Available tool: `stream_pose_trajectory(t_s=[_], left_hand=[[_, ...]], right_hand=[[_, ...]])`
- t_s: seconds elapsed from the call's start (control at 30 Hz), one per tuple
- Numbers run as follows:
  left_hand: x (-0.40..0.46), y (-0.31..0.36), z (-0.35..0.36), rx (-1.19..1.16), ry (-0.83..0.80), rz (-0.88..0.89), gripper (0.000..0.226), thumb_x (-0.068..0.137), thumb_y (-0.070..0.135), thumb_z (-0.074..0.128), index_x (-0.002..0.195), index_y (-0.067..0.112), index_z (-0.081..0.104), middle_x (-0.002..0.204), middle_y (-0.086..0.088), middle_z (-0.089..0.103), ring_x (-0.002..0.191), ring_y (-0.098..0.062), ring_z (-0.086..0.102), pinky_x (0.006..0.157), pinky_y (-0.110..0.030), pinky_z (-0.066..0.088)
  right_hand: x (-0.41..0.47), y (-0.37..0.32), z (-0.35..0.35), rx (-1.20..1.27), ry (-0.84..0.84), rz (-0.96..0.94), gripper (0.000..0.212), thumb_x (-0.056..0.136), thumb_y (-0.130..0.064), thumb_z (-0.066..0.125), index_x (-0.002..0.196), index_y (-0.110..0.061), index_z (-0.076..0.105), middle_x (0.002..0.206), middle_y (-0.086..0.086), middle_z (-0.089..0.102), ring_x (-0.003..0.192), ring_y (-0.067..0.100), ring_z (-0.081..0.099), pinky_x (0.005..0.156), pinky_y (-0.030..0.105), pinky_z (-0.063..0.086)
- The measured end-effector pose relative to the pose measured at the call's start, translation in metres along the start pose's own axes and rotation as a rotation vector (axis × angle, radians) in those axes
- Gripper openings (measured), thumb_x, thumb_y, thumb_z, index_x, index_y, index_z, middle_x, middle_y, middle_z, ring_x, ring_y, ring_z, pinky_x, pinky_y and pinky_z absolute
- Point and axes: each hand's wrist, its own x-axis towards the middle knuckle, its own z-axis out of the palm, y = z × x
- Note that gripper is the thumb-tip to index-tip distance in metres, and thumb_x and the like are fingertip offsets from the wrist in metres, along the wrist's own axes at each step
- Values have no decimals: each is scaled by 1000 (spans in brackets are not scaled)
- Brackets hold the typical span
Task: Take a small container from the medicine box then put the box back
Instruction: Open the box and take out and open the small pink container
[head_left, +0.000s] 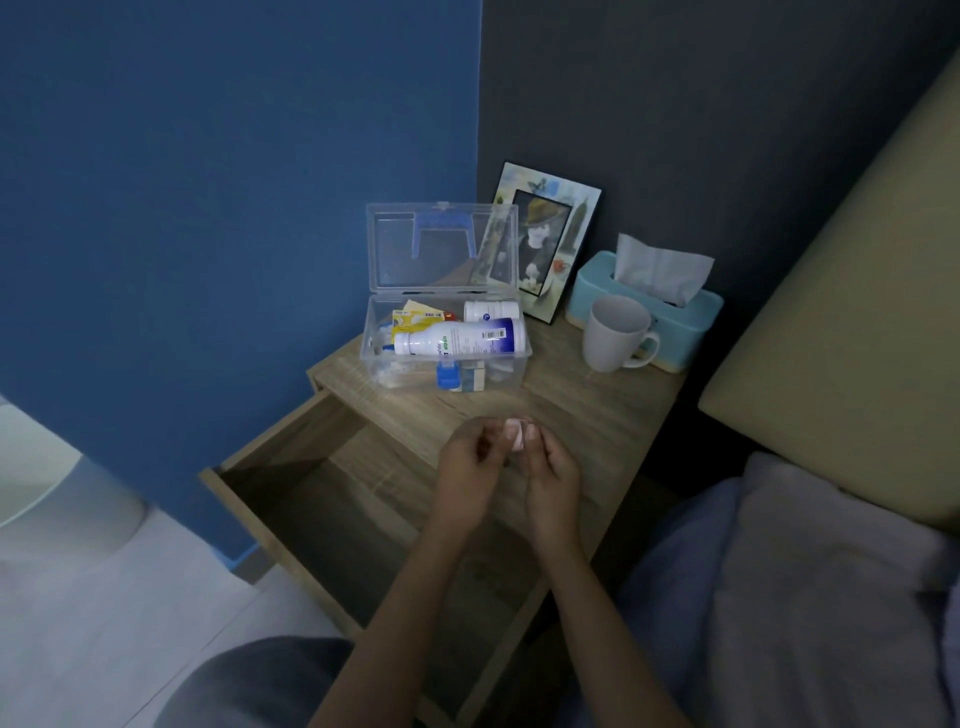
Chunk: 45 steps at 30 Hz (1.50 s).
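Pinching a small pale pink container (517, 434) between them, both hands meet just below the middle of the frame: the left hand (467, 470) curls its fingers onto the container's left side, and the right hand (551, 475) closes thumb and fingers on its right side. Only a sliver of the container shows above the knuckles, so I cannot tell whether it has a cap or which hand bears the weight.

The hands hover over the front of the bedside table (597, 415), right beside the open drawer (311, 499) that gapes toward the lower left. If the hold loosens, or a cap comes off suddenly, the container would likely drop into that drawer or onto the floor.

Further up, at the centre of the frame, the clear medicine box (447, 374) sits on the tabletop with its lid (441, 247) standing upright. A white bottle (457, 338) lies across the top of the contents, seemingly above the rim, and could stop the lid from shutting or spill out if the box tips while lifted.

To the right, a white mug (615, 332), a tissue box (670, 322) and a leaning picture frame (545, 239) stand close by; a careless swing of the box might knock them.
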Motion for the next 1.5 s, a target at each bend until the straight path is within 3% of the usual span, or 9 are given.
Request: stream_pose_trajectory(t_s=[0.1,0.23,0.37,0.5,0.7,0.97,1.17,1.37,1.5], left_hand=[[4,1,5,98,13,-52,29,97,32,50,90,10,67,76,2,67,66,-9,62,62,-15,47],[5,0,5,8,7,-87,29,98,34,46,94,15,68,84,-2,69,75,-13,65,69,-23,51],[3,-2,5,-54,-22,-6,13,93,18,58,98,15,70,86,7,70,79,-4,65,76,-24,53],[5,-3,5,20,12,-80,25,95,34,52,84,19,69,75,5,69,71,-7,65,68,-24,50],[2,-5,2,-48,-55,-43,27,90,16,63,116,12,68,104,-1,70,90,-4,65,87,-22,52],[8,-7,7,22,-3,-114,22,90,33,61,83,14,68,71,8,68,55,7,60,55,-8,47],[12,-3,7,99,-16,-173,34,91,45,54,74,19,69,68,7,68,65,-9,65,64,-19,48],[8,-10,6,49,-33,-15,27,91,17,62,115,11,70,94,-5,72,85,-10,65,77,-9,49],[6,-8,5,-28,-30,-63,18,89,14,64,104,10,73,81,-1,71,79,-13,66,83,-32,55]], right_hand=[[-2,0,0,-54,-7,-22,24,98,-13,49,113,-10,67,108,4,72,102,13,66,89,18,50],[2,1,-3,-63,10,-32,28,98,-11,49,119,0,64,116,13,69,109,21,64,95,29,48],[3,5,-3,-45,25,-39,26,97,-7,50,117,3,63,115,16,68,103,18,64,84,10,49],[1,6,-2,-24,16,-35,25,97,-8,50,117,1,63,113,13,69,98,12,64,84,12,49],[1,7,-4,-15,17,-33,24,98,-11,50,116,-3,65,112,8,69,99,10,64,88,13,48],[-2,9,-3,15,-3,-25,25,98,-11,47,120,-21,57,114,-5,65,106,5,62,94,17,47],[0,14,-4,22,0,-43,27,100,-11,44,118,-8,64,114,8,70,104,12,65,94,26,48],[1,15,-4,57,-20,-28,25,99,-10,45,105,-23,66,103,-5,71,99,8,67,92,24,50],[1,17,-5,40,-18,-34,24,99,-9,45,112,-10,65,110,9,70,105,18,65,95,30,50]])
